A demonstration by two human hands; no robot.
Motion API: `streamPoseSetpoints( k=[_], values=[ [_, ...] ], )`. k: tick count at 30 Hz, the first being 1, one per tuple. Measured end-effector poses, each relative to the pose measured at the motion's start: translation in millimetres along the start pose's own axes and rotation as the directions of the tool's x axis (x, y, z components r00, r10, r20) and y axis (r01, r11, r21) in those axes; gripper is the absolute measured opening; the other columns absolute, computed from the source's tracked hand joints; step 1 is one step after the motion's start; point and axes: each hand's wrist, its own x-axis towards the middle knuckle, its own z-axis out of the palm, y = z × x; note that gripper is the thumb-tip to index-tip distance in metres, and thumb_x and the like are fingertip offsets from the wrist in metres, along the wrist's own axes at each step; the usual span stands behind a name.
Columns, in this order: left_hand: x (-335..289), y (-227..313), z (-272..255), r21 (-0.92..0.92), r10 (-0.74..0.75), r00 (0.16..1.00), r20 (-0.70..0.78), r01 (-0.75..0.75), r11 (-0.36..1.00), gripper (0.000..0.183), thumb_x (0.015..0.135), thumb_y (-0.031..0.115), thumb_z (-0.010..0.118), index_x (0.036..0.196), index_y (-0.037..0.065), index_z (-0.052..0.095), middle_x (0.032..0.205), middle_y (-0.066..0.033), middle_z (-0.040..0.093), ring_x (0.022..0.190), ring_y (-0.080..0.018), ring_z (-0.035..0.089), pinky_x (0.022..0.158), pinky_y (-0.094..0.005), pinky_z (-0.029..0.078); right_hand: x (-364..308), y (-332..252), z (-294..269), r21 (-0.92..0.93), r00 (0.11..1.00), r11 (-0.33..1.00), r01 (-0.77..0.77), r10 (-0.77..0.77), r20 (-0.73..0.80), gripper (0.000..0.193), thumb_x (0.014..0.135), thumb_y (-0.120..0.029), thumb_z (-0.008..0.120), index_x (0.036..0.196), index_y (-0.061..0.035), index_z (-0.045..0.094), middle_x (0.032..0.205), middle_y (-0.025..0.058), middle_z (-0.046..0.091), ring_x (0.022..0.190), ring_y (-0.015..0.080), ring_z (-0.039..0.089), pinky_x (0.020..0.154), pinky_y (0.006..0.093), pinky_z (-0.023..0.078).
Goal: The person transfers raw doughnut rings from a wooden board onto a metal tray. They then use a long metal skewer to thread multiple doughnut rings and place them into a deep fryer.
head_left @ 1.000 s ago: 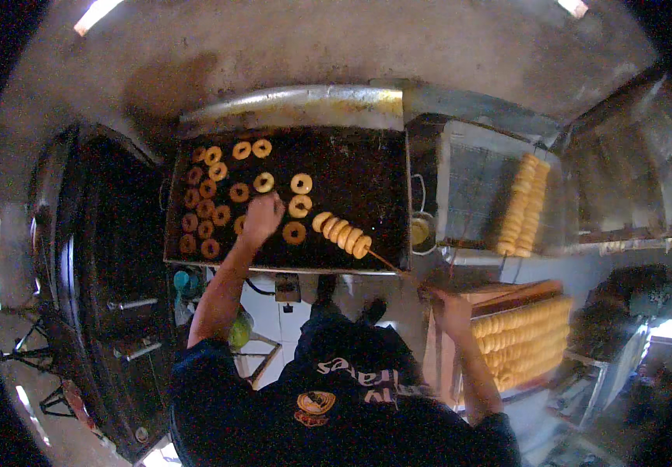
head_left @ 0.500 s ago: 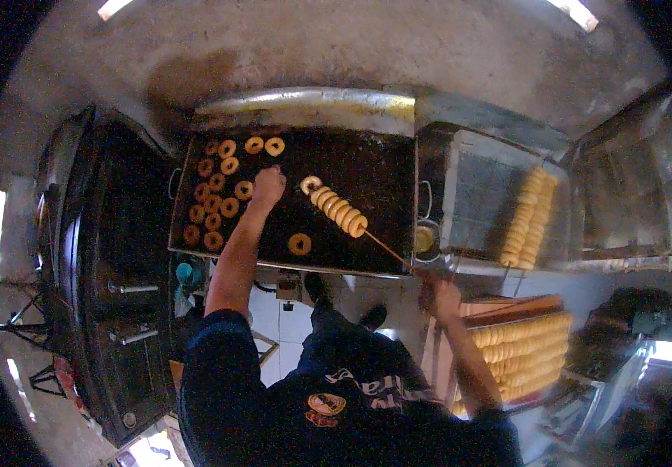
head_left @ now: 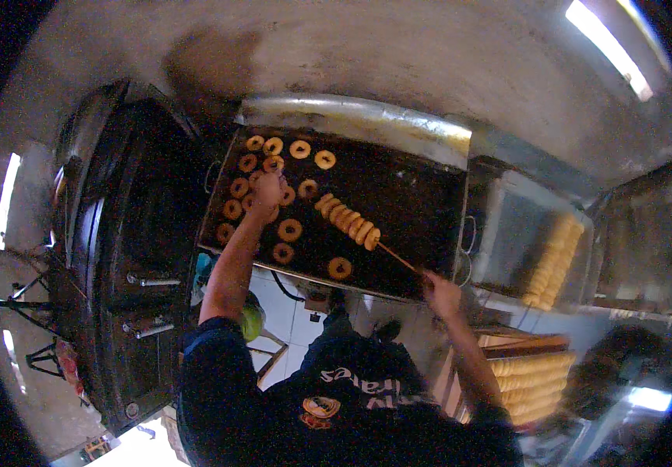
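My right hand (head_left: 443, 296) is closed around the bare lower end of a thin stick (head_left: 398, 255). Several golden dough rings (head_left: 348, 221) are threaded in a row along its upper part, slanting over a dark rectangular pan (head_left: 422, 194). At the pan's left side, my left hand (head_left: 268, 193) reaches down among loose dough rings (head_left: 289, 229), its fingertips by one ring (head_left: 274, 163). Blur and the back of the hand hide whether those fingers grip anything. One loose ring (head_left: 308, 188) lies just beyond the stick's tip, another (head_left: 340, 268) near the front edge.
Right of the pan, a glass-topped tray (head_left: 499, 233) carries a filled stick of rings (head_left: 554, 261). Nearer my right forearm, a box (head_left: 534, 342) holds several rows of rings (head_left: 531, 381). A dark cabinet (head_left: 130, 265) stands at the left, a green round object (head_left: 252, 317) below my left arm.
The view has shifted and turned. My left hand has moved left, deeper among the loose rings, uncovering some. The tilted ring at the stick's tip now appears lined up with the others.
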Motion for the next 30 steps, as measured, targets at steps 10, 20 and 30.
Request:
streamPoseSetpoints(
  k=[10,20,30],
  values=[
    [-38.7,-43.3,-111.0,-0.384,-0.095,0.991,0.091,0.123,0.915,0.024,0.092,0.018,0.065,0.109,0.003,0.070,0.094,-0.0224,0.072,0.090,-0.0423,0.070,0.079,-0.0503,0.055,39.3,38.1,63.3,0.440,0.950,0.842,0.312,-0.280,-0.136,0.039,0.090,-0.007,0.068,0.127,-0.0167,0.073,0.123,0.0125,0.075,0.109,0.0287,0.073,0.100,0.0390,0.055],
    [-182.9,22.8,-53.9,-0.012,-0.123,0.992,-0.029,0.123,0.992,0.021,0.091,0.019,0.063,0.102,0.002,0.070,0.094,-0.0259,0.071,0.092,-0.0470,0.068,0.079,-0.0540,0.055,3.0,21.3,-18.0,0.248,0.962,0.933,0.261,-0.274,0.017,0.036,0.093,-0.014,0.069,0.128,-0.0208,0.075,0.113,0.0091,0.077,0.088,0.0245,0.074,0.083,0.0365,0.058],
    [-152.8,-37.2,-40.5,0.097,-0.225,0.972,0.063,0.219,0.971,0.028,0.089,0.022,0.068,0.104,-0.002,0.070,0.100,-0.0252,0.072,0.100,-0.0448,0.069,0.085,-0.0532,0.057,30.1,11.1,11.8,0.344,0.920,0.866,0.362,-0.391,0.018,0.034,0.096,-0.018,0.065,0.127,-0.0239,0.075,0.096,0.0102,0.077,0.072,0.0268,0.069,0.070,0.0382,0.056]
  ],
)
